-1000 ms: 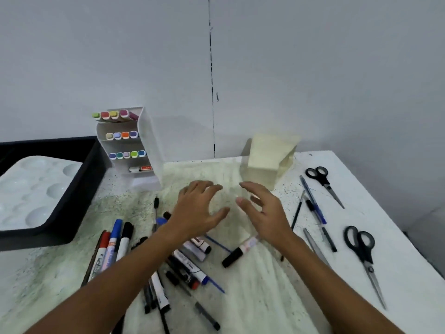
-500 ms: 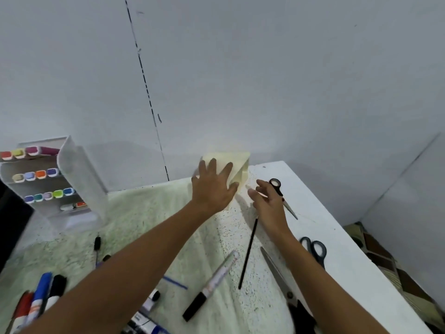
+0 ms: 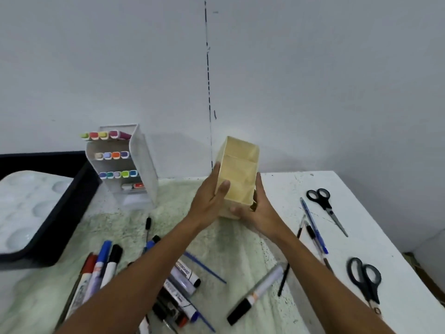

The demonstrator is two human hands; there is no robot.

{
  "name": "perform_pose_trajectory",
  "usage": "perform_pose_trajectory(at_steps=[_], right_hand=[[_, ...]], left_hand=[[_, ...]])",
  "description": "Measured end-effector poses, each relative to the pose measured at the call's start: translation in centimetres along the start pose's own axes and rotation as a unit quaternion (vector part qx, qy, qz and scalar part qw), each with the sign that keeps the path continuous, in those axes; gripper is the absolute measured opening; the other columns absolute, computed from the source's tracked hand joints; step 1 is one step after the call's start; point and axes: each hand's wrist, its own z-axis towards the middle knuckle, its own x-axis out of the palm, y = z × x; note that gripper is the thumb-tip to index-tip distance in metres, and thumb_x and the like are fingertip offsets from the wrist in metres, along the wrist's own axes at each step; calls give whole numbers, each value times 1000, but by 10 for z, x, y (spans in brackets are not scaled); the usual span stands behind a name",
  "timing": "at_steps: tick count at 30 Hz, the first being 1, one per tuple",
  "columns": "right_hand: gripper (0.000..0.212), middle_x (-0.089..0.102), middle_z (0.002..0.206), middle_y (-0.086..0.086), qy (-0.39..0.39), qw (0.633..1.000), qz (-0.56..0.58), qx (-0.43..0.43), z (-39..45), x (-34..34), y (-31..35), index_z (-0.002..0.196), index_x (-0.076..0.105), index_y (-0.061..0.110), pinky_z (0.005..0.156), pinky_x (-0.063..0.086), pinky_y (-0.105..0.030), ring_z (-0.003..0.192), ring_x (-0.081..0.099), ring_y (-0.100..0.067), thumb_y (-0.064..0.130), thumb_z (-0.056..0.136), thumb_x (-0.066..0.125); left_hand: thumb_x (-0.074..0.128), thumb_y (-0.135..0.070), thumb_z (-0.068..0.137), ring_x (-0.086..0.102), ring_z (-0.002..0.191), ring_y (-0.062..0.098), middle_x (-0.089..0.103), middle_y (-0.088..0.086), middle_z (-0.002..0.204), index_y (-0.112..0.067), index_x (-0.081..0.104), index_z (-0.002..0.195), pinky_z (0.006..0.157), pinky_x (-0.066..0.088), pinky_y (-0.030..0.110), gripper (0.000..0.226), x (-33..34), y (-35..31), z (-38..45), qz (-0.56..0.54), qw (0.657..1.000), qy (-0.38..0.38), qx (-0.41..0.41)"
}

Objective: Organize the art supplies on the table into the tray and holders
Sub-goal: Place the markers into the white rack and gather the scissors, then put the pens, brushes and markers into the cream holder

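I see the white painted bench point(image 3: 375, 237), flat top speckled w/ dark flecks, and a pale green fuzzy cloth point(image 3: 228, 256) spread over its middle. Far left: black rectangular plastic tray point(image 3: 72, 201) w/ a white moulded paint palette point(image 3: 26, 201) in it, round wells, glossy. Behind the cloth, a white plastic tiered marker rack point(image 3: 142, 165) leans back; top 3 tiers hold rows of coloured square-capped markers, bottom tier one marker lying flat. Centre: cream rectangular holder point(image 3: 238, 174), looks like thin wood or card, open top, inner dividers, nothing visible inside; lifted and tilted. Left hand point(image 3: 209, 201) grips its left wall, thumb curled over the rim; right hand point(image 3: 260, 208) grips the right side and lower corner. Right side of bench: two black-handled steel scissors point(image 3: 366, 283), near and far, w/ slim pens point(image 3: 313, 225) between. Near me, a heap of chunky whiteboard markers point(image 3: 178, 292); one black-capped white marker point(image 3: 257, 292) apart on cloth.
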Motion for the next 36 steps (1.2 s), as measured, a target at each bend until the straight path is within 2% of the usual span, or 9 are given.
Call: perform_pose_trajectory(at_steps=[3,5,8,12,18,25,30,33,36], right_hand=[[98,52,138,4,32,999,-29,1,7,10,1,148,18,41,96,51,-47,125,53,-18,15,77,80],[98,53,136,9,48,998,-37,4,13,23,2,148,15,43,96,52,-38,123,54,-10,17,79,80],[106,51,138,12,63,996,-59,3,18,44,7,152,8,38,98,51,-36,123,53,-6,30,76,82],[115,49,135,20,57,995,-86,6,18,64,6,153,3,40,93,50,-23,115,53,2,46,68,80],[110,49,126,21,25,995,-95,7,22,75,-1,154,4,36,81,46,-8,96,49,28,19,77,81],[107,48,130,17,12,993,-114,11,41,77,3,154,4,32,78,45,-7,92,52,22,12,79,78],[103,44,147,-2,21,990,-134,32,49,72,12,154,6,34,80,49,-15,115,56,-13,16,81,76],[93,36,152,-11,29,977,-206,54,31,70,18,155,3,25,94,41,-24,130,46,-24,21,89,68],[83,24,158,-3,58,948,-310,43,-16,60,10,154,9,28,112,26,-37,145,23,-21,45,92,60]], left_hand=[[46,-47,90,45,117,-18,37,-33,134,-55,13,134,93,38,7,54,-28,1,-15,-26,999,28,-13],[61,-46,88,47,112,-21,42,-33,129,-55,12,136,86,43,6,69,-45,10,-26,-33,999,40,-14],[73,-44,81,49,118,-11,43,-21,138,-41,6,150,89,47,12,97,-65,27,-37,-26,998,45,-27],[73,-36,77,49,124,1,43,-4,144,-31,5,154,91,47,14,102,-80,41,-46,-32,998,32,-46],[75,-40,79,48,127,2,46,-11,143,-38,9,152,101,46,26,98,-90,52,-44,-29,998,40,-37],[77,-38,78,45,132,13,45,-7,144,-40,11,152,104,46,35,98,-98,54,-20,-30,997,49,-58],[77,-27,81,52,124,18,53,-1,135,-32,16,153,88,48,19,94,-99,49,-11,7,997,23,-76],[77,-26,81,52,122,18,53,5,133,-23,15,153,93,48,26,95,-94,41,-29,46,995,-26,-82],[73,-30,84,44,129,19,47,4,141,-26,13,153,104,42,40,92,-98,43,-75,112,988,-36,-98]])
